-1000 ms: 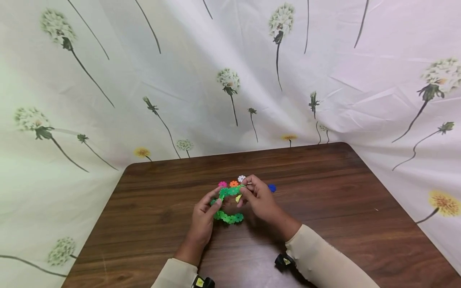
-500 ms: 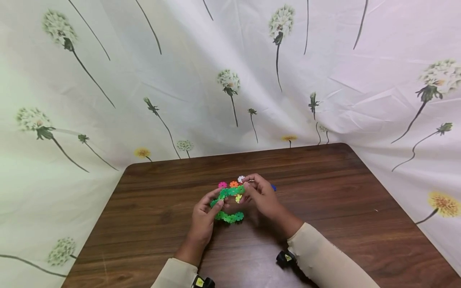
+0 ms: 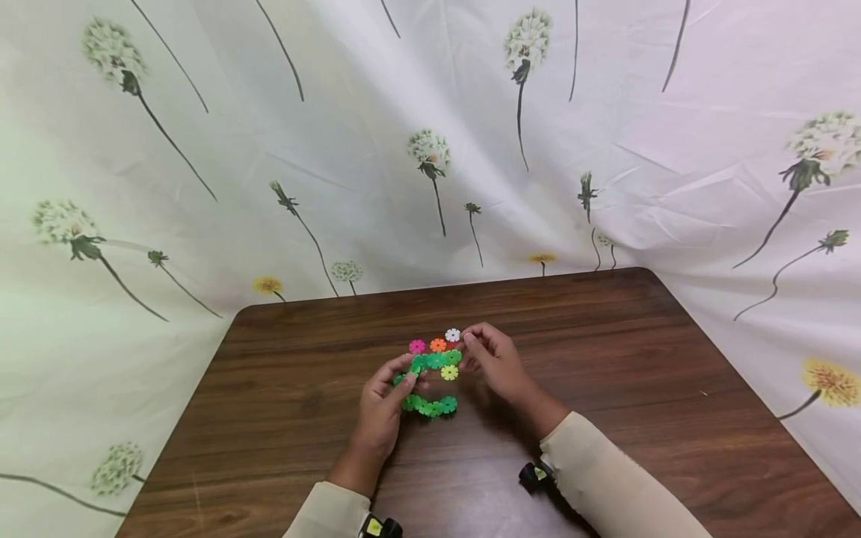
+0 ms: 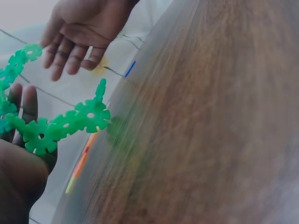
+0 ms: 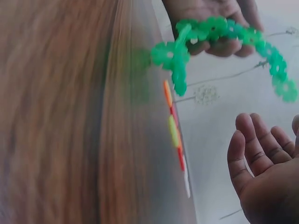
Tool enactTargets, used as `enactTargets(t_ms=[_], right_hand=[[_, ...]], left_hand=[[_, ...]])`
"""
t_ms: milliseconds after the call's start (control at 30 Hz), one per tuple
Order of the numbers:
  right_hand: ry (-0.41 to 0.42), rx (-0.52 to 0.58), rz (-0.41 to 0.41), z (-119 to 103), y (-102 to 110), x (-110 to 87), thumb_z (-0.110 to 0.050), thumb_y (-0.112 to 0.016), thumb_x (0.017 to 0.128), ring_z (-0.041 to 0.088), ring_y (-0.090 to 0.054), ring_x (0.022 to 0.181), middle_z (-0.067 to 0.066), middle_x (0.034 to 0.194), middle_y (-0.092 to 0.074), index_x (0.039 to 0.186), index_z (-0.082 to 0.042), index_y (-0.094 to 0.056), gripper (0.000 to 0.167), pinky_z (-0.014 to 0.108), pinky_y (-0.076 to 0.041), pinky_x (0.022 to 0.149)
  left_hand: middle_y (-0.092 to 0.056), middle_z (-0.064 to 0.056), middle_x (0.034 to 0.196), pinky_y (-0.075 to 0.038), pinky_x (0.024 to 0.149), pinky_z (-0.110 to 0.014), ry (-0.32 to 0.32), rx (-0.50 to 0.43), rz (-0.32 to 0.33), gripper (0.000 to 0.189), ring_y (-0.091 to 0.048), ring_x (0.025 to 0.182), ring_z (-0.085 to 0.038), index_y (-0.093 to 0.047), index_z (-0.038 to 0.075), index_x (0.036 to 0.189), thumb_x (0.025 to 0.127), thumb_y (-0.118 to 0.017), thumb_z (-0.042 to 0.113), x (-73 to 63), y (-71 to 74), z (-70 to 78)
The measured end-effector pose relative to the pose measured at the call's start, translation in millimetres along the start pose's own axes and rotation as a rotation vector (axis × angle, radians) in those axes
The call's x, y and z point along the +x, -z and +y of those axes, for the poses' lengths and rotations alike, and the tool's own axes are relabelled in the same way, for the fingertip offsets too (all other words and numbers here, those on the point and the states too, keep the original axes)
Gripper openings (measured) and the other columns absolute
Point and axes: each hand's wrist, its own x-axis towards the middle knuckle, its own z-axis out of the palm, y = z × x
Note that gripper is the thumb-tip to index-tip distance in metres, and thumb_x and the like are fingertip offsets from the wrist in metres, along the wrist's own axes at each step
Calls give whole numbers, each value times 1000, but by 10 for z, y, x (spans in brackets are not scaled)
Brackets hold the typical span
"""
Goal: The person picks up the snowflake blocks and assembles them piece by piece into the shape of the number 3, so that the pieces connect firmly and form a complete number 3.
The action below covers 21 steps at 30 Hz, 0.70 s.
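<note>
- We see the green chain (image 3: 435,360) of linked flower discs above the table (image 3: 605,336), curved like a C that opens toward three o'clock in the head view.
- Our left hand (image 3: 382,407) holds it at nine o'clock, thumb and fingers closed round its bend; our right hand (image 3: 496,366) is at about two o'clock, fingers loosely bent, holding nothing, just beside the upper end.
- With only one hand on it, we think both free ends could sag or twist, and a shallow slot could slip apart.
- Pinching too hard at the bend might pop a disc loose there.
- If the chain dips, its upper arm might nudge the pink disc (image 3: 417,346) at eleven, the orange disc (image 3: 438,344) at twelve, or the white disc (image 3: 453,335) at one.
- The yellow disc (image 3: 449,372) appears below that arm, where a careless sweep could push it.
- Our left fingers hide some links, so we cannot count them.
- A red piece (image 3: 451,347) barely shows; the blue disc (image 4: 130,68) appears only edge-on, in the left wrist view.
- We cannot tell whether the lower end touches the wood.
</note>
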Motion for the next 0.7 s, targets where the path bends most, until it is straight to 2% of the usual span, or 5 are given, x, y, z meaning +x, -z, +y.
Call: enactTargets(t_ms=[100,233,367,533,700], right_hand=[[-8,-25,38,84,53,34,-14,-53,116,35,-75,86,29,110,-75,121,8,-64,26,41,-67,76],[-22,-40,85,205,124,73,-8,-61,112,25,-74,84,30,109,-76,118,7,-65,17,33,-64,73],[-33,-47,82,270,168,91,0,-70,104,18,-71,81,29,107,-74,117,7,-66,15,28,-62,70],[-32,-81,71,290,182,98,6,-72,100,16,-68,78,26,104,-73,117,8,-67,18,28,-60,64],[-34,-108,59,343,182,94,11,-75,94,13,-65,79,29,106,-73,114,7,-67,21,24,-56,63]], left_hand=[[-80,3,104,-65,91,-28,2,-42,2,22,-79,91,-12,-70,5,130,109,-62,4,-3,4,-9],[-79,2,102,-64,86,-24,-11,-72,-12,21,-76,89,-9,-72,14,123,109,-61,3,-4,6,-6],[-75,3,103,-62,80,-22,-19,-71,-11,21,-73,91,-8,-72,13,122,109,-61,1,-4,-6,13],[-72,3,100,-58,77,-22,-10,-47,15,17,-68,88,-8,-72,8,121,109,-61,1,-4,-23,35],[-71,4,97,-57,76,-22,6,-47,48,17,-66,85,-8,-73,9,118,108,-62,1,-10,-30,43]])
